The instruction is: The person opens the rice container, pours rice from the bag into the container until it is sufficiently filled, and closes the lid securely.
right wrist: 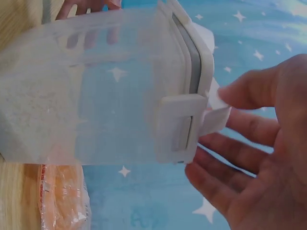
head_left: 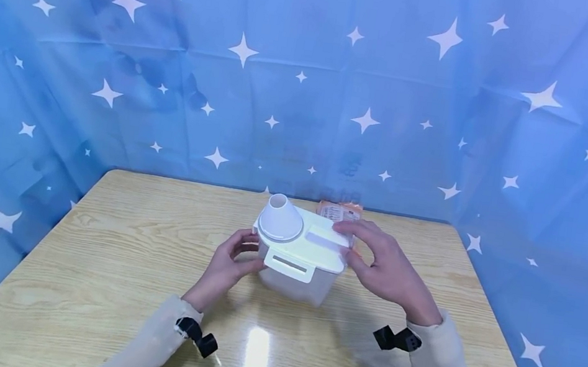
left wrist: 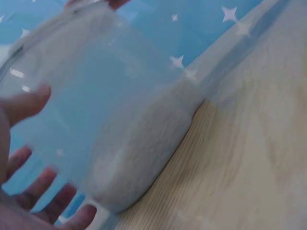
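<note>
A translucent plastic storage container (head_left: 291,283) stands over the table, its white lid (head_left: 326,254) on and a white cone-shaped cup (head_left: 281,219) on top of the lid. Through its wall, pale grainy contents (left wrist: 144,148) show in the lower part. My left hand (head_left: 222,267) holds the container's left side, thumb toward the front and fingers round the back. My right hand (head_left: 387,262) is at the right end of the lid. In the right wrist view its thumb and fingers pinch a raised white flap (right wrist: 216,117) above a side latch (right wrist: 180,127).
Behind the container lies a clear packet with orange contents (right wrist: 67,196), partly hidden in the head view. The wooden table (head_left: 151,238) meets a blue star-patterned curtain (head_left: 303,116) at the back and sides.
</note>
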